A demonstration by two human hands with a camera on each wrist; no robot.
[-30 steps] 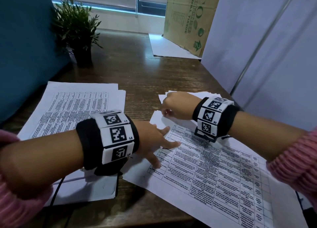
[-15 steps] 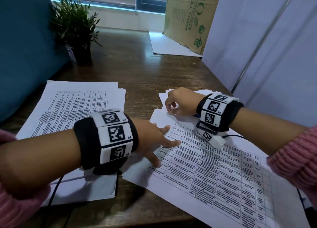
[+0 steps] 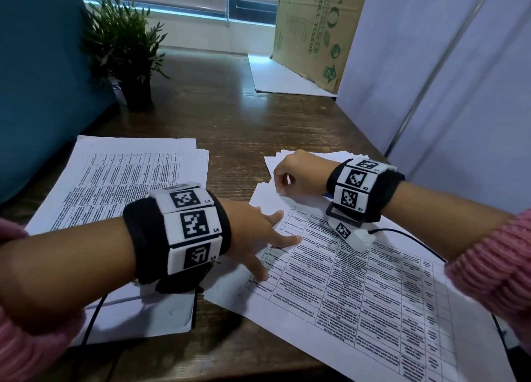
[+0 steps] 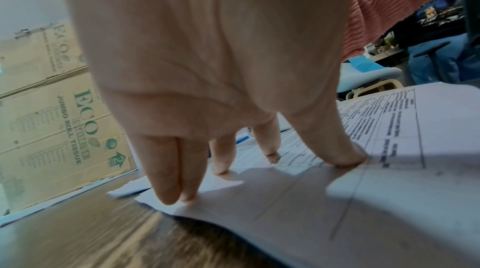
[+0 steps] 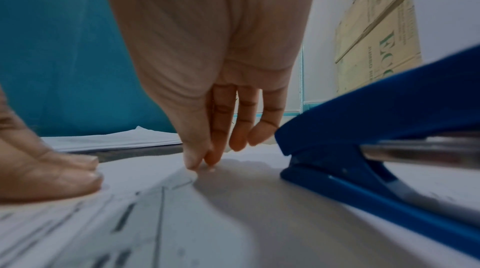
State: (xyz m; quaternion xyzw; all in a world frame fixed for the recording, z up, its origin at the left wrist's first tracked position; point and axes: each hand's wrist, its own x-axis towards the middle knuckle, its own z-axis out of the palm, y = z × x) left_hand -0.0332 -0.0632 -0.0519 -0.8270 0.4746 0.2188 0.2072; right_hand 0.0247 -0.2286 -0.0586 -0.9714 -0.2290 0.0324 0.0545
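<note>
A printed sheet with a table of text (image 3: pixel 359 295) lies on top of other sheets on the dark wooden table (image 3: pixel 230 122). My left hand (image 3: pixel 267 243) presses on the sheet's near-left part with straight, spread fingers (image 4: pixel 168 169). My right hand (image 3: pixel 280 189) is curled over the sheet's far-left corner. Thumb and forefinger of that right hand (image 5: pixel 200 163) meet in a pinch on the paper there. A blue stapler (image 5: pixel 376 149) lies on the paper just right of the right hand; in the head view the wrist hides it.
A second stack of printed sheets (image 3: pixel 123 186) lies to the left. A potted plant (image 3: pixel 126 45) stands at the back left by a blue partition (image 3: pixel 37 79). A cardboard box (image 3: pixel 313 28) and a white panel (image 3: pixel 431 79) close the right side.
The right wrist has risen a little and its fingers have curled down onto the sheet's corner. The left hand has stayed pressed on the sheet.
</note>
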